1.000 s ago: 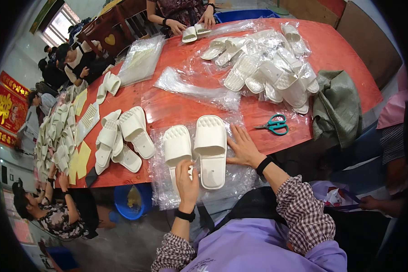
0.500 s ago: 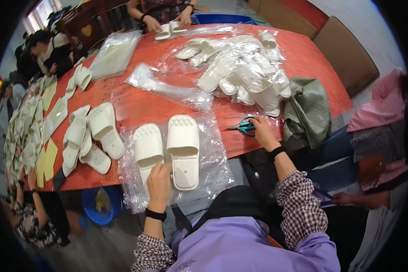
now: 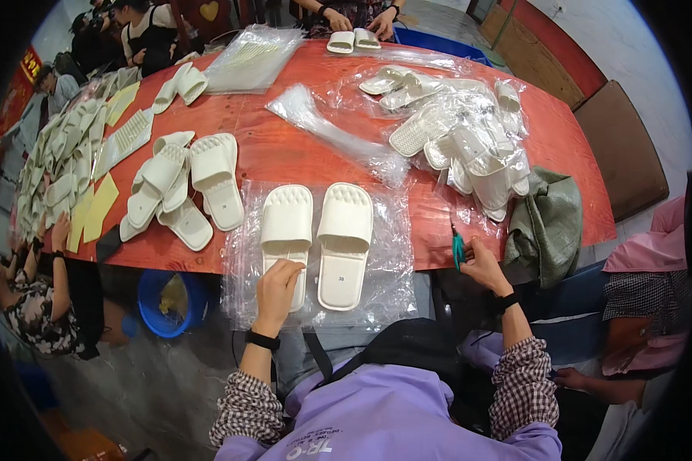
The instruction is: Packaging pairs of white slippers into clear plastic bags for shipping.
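Two white slippers lie side by side on a clear plastic bag point(image 3: 384, 284) at the near edge of the red table point(image 3: 284, 154). My left hand point(image 3: 277, 284) rests on the heel of the left slipper point(image 3: 287, 223), fingers curled on it. The right slipper point(image 3: 344, 242) lies untouched beside it. My right hand point(image 3: 484, 265) is off to the right at the table's edge, closed around teal-handled scissors point(image 3: 457, 247) that point up.
Loose white slippers point(image 3: 181, 188) lie left of the pair. Bagged slippers point(image 3: 469, 146) are heaped at the right, beside a green cloth bag point(image 3: 546, 219). A stack of clear bags point(image 3: 250, 58) sits at the far side. Other people work around the table; a blue bucket point(image 3: 165, 303) stands below.
My right hand left the right slipper, reached right to the scissors and now holds them lifted at the table edge. My left hand stayed on the left slipper.
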A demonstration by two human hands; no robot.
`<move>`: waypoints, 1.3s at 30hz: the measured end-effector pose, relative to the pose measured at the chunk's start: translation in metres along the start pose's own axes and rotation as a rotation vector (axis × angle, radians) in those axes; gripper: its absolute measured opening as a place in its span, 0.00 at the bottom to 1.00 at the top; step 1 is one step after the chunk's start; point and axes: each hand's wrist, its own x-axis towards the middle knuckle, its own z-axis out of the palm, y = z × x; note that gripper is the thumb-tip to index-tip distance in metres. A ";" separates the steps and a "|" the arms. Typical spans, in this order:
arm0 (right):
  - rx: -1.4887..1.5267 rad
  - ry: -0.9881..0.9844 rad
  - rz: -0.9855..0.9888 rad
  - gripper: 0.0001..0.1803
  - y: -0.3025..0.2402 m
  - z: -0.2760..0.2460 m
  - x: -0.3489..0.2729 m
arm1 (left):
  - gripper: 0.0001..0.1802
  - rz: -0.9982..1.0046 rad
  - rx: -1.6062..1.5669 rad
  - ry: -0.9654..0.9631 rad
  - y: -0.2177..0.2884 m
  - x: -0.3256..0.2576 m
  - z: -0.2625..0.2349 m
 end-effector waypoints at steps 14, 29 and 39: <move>0.435 -1.297 0.119 0.42 -0.151 0.100 0.045 | 0.04 0.056 0.056 0.051 0.004 -0.001 -0.006; 0.241 -0.617 -0.166 0.21 -0.133 0.061 0.021 | 0.08 0.006 -0.021 0.033 -0.020 -0.005 -0.028; -0.200 0.332 0.008 0.16 -0.011 0.035 0.024 | 0.08 -0.563 -0.450 -0.299 -0.039 -0.053 -0.197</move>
